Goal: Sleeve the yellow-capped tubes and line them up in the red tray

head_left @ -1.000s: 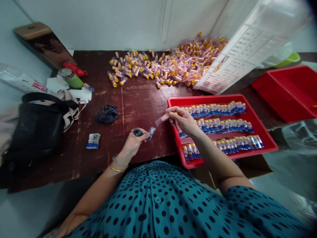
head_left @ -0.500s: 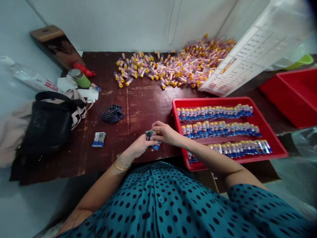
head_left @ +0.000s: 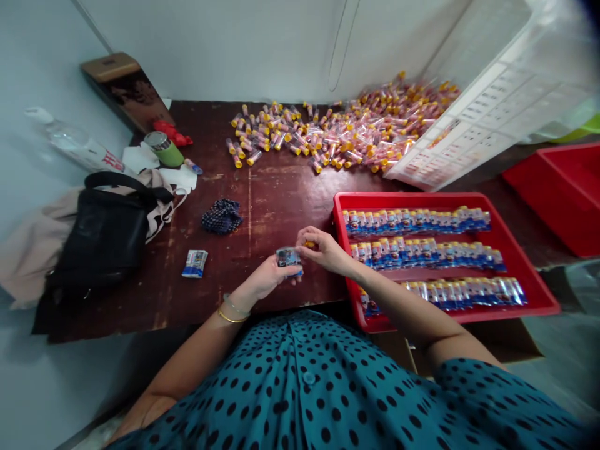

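Observation:
Over the front of the table, my left hand [head_left: 266, 275] is closed on small printed packets [head_left: 287, 256] in silver and blue, with the thumb across them. Just to the right, my right hand [head_left: 328, 253] pinches a small yellow-capped tube [head_left: 310, 244]; the fingers hide most of it. A flat stack of similar packets [head_left: 195, 264] lies to the left of my hands. Beside my right forearm, a red tray [head_left: 445, 200] holds three rows of filled packets [head_left: 398, 252] with yellow tops and blue bottoms.
Many yellow-capped tubes [head_left: 337, 134] are heaped along the wall. A white plastic basket [head_left: 473, 119] leans at the back right, near a red bin [head_left: 557, 187]. On the left are a dark checked cloth [head_left: 222, 216], a black bag [head_left: 112, 225] and a green jar [head_left: 164, 149].
My right hand has drawn back slightly from the packets in my left hand, and the yellow cap now shows between its fingers. The whole view has shifted a little.

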`<state>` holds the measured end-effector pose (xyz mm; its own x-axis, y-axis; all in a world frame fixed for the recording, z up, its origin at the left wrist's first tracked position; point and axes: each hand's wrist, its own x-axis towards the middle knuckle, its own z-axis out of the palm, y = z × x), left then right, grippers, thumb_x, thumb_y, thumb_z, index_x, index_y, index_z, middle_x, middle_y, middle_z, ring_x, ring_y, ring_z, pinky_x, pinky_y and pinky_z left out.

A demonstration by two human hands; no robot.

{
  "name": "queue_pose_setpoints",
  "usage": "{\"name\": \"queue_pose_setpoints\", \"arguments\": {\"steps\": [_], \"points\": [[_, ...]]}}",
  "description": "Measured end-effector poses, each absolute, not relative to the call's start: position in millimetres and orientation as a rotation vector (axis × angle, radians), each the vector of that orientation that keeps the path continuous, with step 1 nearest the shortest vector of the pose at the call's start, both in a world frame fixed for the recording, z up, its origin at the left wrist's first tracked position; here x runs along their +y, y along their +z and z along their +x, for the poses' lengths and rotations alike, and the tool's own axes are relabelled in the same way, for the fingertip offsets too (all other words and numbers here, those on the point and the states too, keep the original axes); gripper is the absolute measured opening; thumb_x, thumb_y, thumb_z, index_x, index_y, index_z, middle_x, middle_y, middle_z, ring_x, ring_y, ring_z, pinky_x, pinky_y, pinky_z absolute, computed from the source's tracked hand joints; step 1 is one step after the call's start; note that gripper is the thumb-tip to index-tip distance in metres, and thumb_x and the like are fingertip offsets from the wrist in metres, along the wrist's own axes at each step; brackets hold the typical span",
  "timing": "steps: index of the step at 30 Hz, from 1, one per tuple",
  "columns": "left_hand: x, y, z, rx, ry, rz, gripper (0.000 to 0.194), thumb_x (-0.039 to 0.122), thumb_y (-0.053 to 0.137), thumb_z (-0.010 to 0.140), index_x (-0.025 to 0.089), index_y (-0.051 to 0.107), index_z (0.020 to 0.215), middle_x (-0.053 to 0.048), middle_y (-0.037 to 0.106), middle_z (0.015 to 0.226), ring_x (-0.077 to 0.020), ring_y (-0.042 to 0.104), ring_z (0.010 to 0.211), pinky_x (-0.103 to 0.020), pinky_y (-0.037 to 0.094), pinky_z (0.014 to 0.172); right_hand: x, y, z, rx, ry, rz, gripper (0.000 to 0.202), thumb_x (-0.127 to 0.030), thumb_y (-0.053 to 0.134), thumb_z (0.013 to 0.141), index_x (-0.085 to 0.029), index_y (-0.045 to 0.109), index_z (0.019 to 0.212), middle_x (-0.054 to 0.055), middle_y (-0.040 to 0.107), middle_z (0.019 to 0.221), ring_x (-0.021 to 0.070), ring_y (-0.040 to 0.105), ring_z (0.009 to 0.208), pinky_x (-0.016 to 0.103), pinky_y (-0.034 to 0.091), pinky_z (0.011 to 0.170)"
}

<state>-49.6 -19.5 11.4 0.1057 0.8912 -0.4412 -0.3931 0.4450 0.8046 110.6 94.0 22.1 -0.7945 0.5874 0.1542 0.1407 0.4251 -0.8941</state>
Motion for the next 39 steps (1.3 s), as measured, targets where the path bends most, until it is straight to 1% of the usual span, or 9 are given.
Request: {"name": "queue_pose_setpoints", "arguments": {"steps": [8,12,14,17,23,27,29,33,39], "points": [[-12.0,7.5,-58.1,0.952,0.896,0.619,0.028,0.034,0.073,0.076,0.015,0.068,0.095,-0.010,0.072,0.086,-0.0239,0.069,0.079,-0.036,0.051,0.070,93.6,25.0,113.3,-2.254,1.377,-0.601,0.017,-0.032,0.066,0.088,-0.017,0.066,0.079,0.005,0.056,0.099,0.0166,0.059,0.090,0.029,0.048,0.084],[12.2,4.6,-138.2,1.954,1.046,1.032,0.033,0.042,0.067,0.083,0.016,0.066,0.102,-0.016,0.069,0.103,-0.0302,0.062,0.100,-0.039,0.047,0.080,114.9,27.0,122.8,-2.020,1.279,-0.785,0.022,-0.036,0.068,0.086,-0.018,0.060,0.075,0.004,0.055,0.094,0.0171,0.057,0.087,0.031,0.045,0.084],[24.0,0.9,-180.2,2.585,0.799,1.232,0.040,0.041,0.062,0.086,0.012,0.062,0.114,-0.024,0.062,0.120,-0.0370,0.052,0.117,-0.044,0.043,0.088,123.1,28.4,127.9,-1.962,1.250,-0.823,0.026,-0.037,0.068,0.086,-0.018,0.057,0.072,0.004,0.055,0.091,0.0172,0.056,0.086,0.031,0.044,0.084],[37.2,-6.7,-218.9,2.767,0.269,1.423,0.042,0.040,0.048,0.094,0.005,0.064,0.110,-0.030,0.062,0.117,-0.0402,0.051,0.115,-0.047,0.041,0.088,124.9,28.8,131.0,-1.966,1.252,-0.819,0.028,-0.040,0.068,0.086,-0.018,0.057,0.071,0.004,0.055,0.090,0.0173,0.055,0.086,0.031,0.044,0.083],[47.8,-1.4,-212.7,2.727,0.252,1.504,0.045,0.032,0.034,0.098,-0.001,0.063,0.113,-0.035,0.060,0.122,-0.0448,0.049,0.122,-0.056,0.036,0.096,120.4,23.8,127.6,-1.984,1.281,-0.809,0.029,-0.042,0.068,0.084,-0.018,0.059,0.071,0.003,0.055,0.090,0.0168,0.056,0.085,0.031,0.045,0.083],[40.9,8.9,-145.1,2.272,1.067,1.529,0.059,0.041,0.055,0.091,0.014,0.042,0.142,-0.025,0.033,0.156,-0.0371,0.034,0.139,-0.050,0.031,0.108,123.1,25.9,129.8,-1.992,1.252,-0.807,0.023,-0.035,0.069,0.084,-0.017,0.060,0.072,0.003,0.056,0.091,0.0160,0.057,0.085,0.031,0.046,0.083],[33.3,9.7,-100.4,1.677,1.308,1.222,0.062,0.047,0.058,0.090,0.022,0.040,0.143,-0.018,0.047,0.147,-0.0284,0.053,0.124,-0.041,0.041,0.101,120.4,30.6,131.1,-2.048,1.205,-0.771,0.019,-0.032,0.069,0.085,-0.017,0.063,0.075,0.004,0.057,0.093,0.0164,0.058,0.087,0.031,0.046,0.084],[20.3,5.2,-39.8,0.915,1.088,0.663,0.066,0.038,0.080,0.074,0.026,0.054,0.133,-0.010,0.065,0.123,-0.0233,0.064,0.105,-0.035,0.050,0.089,106.5,42.5,132.6,-2.265,1.083,-0.648,0.015,-0.031,0.066,0.089,-0.017,0.071,0.085,0.006,0.057,0.099,0.0176,0.059,0.092,0.032,0.048,0.085],[8.7,-1.1,-37.8,0.926,0.923,0.545,0.028,0.036,0.078,0.075,0.012,0.071,0.089,-0.009,0.073,0.078,-0.0179,0.068,0.068,-0.028,0.050,0.063,107.6,48.3,140.9,-2.377,0.996,-0.629,0.018,-0.034,0.066,0.090,-0.017,0.074,0.093,0.008,0.056,0.103,0.0191,0.061,0.094,0.034,0.050,0.089]]}}
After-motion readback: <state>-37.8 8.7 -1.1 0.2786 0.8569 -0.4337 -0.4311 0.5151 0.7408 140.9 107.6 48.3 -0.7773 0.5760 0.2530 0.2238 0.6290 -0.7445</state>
